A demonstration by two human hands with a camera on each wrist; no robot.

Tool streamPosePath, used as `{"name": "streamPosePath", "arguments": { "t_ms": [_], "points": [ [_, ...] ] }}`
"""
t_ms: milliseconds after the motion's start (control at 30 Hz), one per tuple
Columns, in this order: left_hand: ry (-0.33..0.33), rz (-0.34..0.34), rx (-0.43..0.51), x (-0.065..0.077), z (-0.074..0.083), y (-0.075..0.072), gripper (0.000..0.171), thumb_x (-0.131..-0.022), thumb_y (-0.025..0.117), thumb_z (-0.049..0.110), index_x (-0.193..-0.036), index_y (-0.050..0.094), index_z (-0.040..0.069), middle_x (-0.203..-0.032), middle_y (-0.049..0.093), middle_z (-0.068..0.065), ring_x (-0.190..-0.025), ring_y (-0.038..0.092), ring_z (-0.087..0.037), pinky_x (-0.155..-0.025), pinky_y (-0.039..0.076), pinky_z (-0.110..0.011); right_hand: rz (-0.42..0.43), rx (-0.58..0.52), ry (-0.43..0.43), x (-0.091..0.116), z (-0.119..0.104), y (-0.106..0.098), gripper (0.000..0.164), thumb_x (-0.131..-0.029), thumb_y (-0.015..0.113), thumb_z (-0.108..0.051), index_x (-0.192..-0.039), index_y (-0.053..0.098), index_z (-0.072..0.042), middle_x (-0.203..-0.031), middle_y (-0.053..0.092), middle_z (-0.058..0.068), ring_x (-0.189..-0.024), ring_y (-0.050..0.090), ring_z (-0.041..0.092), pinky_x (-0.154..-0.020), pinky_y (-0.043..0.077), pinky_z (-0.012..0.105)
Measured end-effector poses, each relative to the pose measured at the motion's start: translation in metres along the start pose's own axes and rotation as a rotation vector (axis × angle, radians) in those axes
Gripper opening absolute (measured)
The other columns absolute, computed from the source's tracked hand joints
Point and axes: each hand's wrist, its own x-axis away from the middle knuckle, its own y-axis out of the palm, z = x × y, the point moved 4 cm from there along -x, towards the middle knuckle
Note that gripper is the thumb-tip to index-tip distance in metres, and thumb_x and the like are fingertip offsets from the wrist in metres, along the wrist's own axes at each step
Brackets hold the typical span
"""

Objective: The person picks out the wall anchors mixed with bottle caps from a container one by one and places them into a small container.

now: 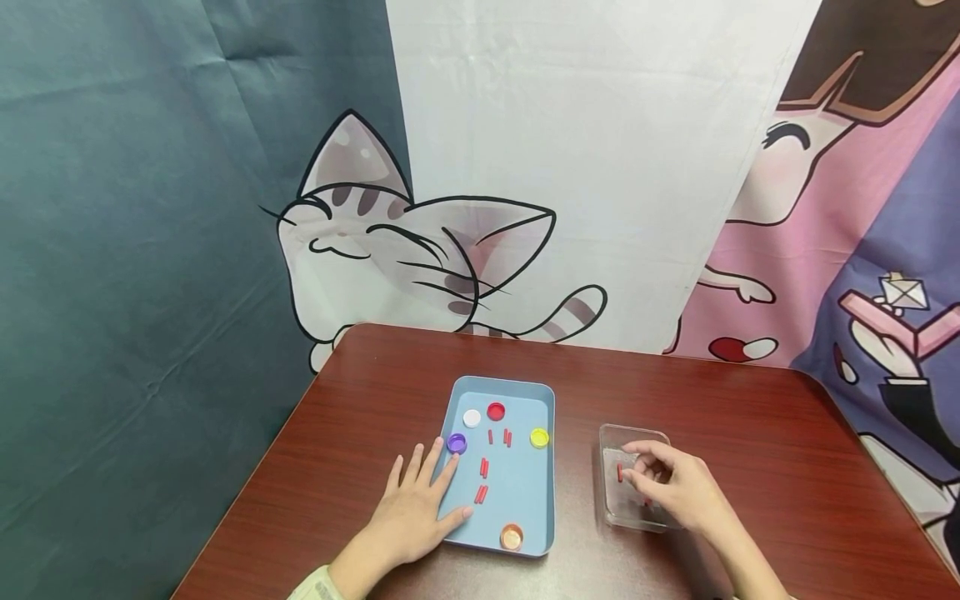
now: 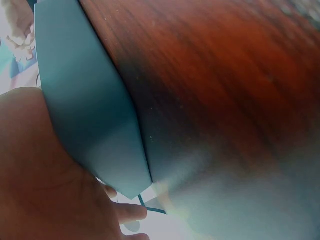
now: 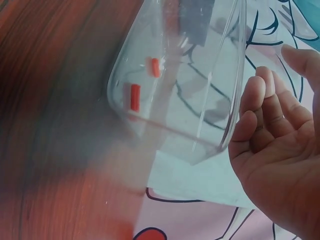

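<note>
Left hand is resting at the left rim of a blue tray, fingers straight and spread apart, thumb extending over the edge. In the tray, left to right: purple cap is sitting at the left wall; white cap is lying just above it; two pairs of red sticks are lying mid-tray, one below the other; a single stick and another pair are lying under the red cap; orange cap is sitting near the bottom wall, yellow cap at the right wall. Further right, a clear box is standing on the brown table, containing two more red sticks. Right hand is hovering over the box, thumb and index tips apart, other fingers curling inward.
</note>
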Motion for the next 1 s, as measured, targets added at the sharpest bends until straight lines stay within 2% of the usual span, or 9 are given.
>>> {"name": "streamPosePath", "arguments": {
  "t_ms": [367,567,833,1000],
  "points": [
    [-0.002,0.006,-0.013,0.000,0.001,-0.001,0.079,-0.098,0.047,0.066,-0.158,0.038,0.016,-0.169,0.017,-0.014,-0.153,0.016,-0.045,-0.118,0.013,-0.068,-0.011,-0.004,0.004,-0.005,-0.007,0.009,0.026,-0.083,0.082,-0.010,-0.106,0.073,-0.019,-0.074,0.062,-0.015,-0.058,0.053,0.002,-0.052,0.047,0.023],
    [-0.004,0.005,-0.010,0.001,0.001,-0.001,0.078,-0.098,0.047,0.066,-0.158,0.038,0.016,-0.168,0.018,-0.014,-0.153,0.016,-0.045,-0.118,0.013,-0.068,-0.007,0.022,-0.021,-0.007,-0.011,0.016,0.026,-0.082,0.083,-0.008,-0.105,0.073,-0.013,-0.074,0.060,-0.016,-0.062,0.054,0.001,-0.056,0.047,0.022],
    [-0.006,0.000,-0.007,0.002,0.001,-0.001,0.078,-0.098,0.047,0.066,-0.158,0.038,0.016,-0.169,0.017,-0.013,-0.153,0.016,-0.045,-0.118,0.013,-0.068,-0.019,-0.041,-0.002,-0.009,-0.017,0.024,0.029,-0.082,0.083,-0.008,-0.107,0.072,-0.017,-0.075,0.061,-0.014,-0.063,0.055,0.002,-0.056,0.049,0.023],
    [-0.005,0.000,-0.004,0.001,0.001,-0.001,0.079,-0.098,0.047,0.066,-0.158,0.038,0.016,-0.169,0.017,-0.013,-0.153,0.016,-0.045,-0.118,0.013,-0.068,-0.008,-0.056,-0.037,-0.013,-0.023,0.029,0.027,-0.083,0.082,-0.006,-0.107,0.072,-0.015,-0.076,0.060,-0.014,-0.064,0.053,0.002,-0.056,0.047,0.022]
  ]
}}
